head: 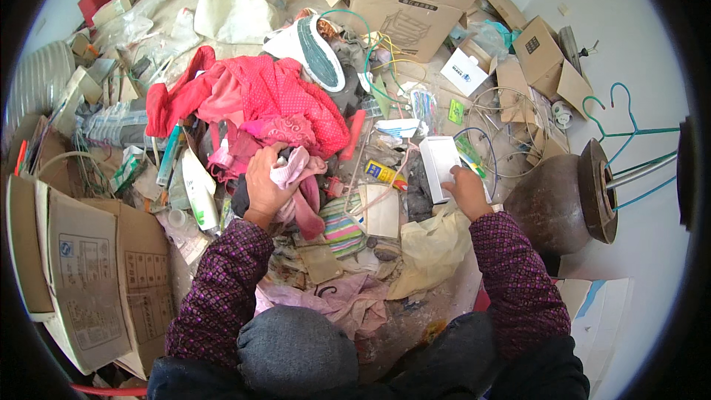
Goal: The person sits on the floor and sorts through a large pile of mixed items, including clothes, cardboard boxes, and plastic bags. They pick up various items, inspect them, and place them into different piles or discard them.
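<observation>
My left hand [268,180] grips a bunched pink cloth [303,169] at the lower edge of a heap of red and pink clothing [266,89]. Over to the right, my right hand [468,191] has its fingers on the edge of a small white cardboard box [439,169], which lies tilted among the litter; whether the fingers close on it is hard to tell. Between the hands lie a yellow and red tube [383,172], a cream-coloured card [380,211] and a striped cloth [341,225]. A pale plastic bag [433,250] lies just below the white box.
Cardboard boxes stand at the left [111,278] and the back [408,5]. A brown ceramic jar [550,205] with clothes hangers [639,132] is by the right wall. Wire coils [502,139], a slipper [316,53] and a white bottle [197,191] lie about the floor.
</observation>
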`<state>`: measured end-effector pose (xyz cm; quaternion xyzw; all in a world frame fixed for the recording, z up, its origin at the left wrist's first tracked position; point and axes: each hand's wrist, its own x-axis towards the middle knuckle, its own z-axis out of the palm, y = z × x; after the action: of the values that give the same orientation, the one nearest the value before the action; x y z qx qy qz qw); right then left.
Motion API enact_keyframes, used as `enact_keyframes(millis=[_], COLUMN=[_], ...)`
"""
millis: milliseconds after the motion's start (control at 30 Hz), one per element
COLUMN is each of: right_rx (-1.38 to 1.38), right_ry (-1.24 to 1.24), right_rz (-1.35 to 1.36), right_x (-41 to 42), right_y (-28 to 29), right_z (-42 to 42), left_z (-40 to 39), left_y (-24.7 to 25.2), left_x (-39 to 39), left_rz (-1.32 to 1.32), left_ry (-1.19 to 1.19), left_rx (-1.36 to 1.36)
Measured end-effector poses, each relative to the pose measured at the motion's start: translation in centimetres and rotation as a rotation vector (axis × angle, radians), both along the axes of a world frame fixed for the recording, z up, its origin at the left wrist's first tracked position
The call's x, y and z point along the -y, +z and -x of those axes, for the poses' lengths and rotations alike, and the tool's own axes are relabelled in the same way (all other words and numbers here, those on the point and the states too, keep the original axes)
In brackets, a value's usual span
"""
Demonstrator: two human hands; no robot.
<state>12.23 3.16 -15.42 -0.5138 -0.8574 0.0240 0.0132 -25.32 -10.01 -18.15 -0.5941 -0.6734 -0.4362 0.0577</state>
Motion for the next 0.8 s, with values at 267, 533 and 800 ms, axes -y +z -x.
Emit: enact_keyframes(millis=[267, 533, 800], right_rx=[0.164, -0.036, -0.776], right_ry=[-0.153, -0.168, -0.517], right_rz=[0.113, 0.167, 0.496], right_x=[-2.3, -2.4, -4.3], right_y=[-2.1, -3.4, -8.0], right_z=[0.6, 0.0, -6.8], left_z=[0.0, 0.0, -0.6], left_y=[-0.2, -0.4, 0.7], left_x=[-0.2, -0.1, -0.9], left_rz=[-0.063, -0.056, 0.062], left_ry=[-0.007, -0.024, -0.015], left_rx=[-0.004, 0.017, -0.037])
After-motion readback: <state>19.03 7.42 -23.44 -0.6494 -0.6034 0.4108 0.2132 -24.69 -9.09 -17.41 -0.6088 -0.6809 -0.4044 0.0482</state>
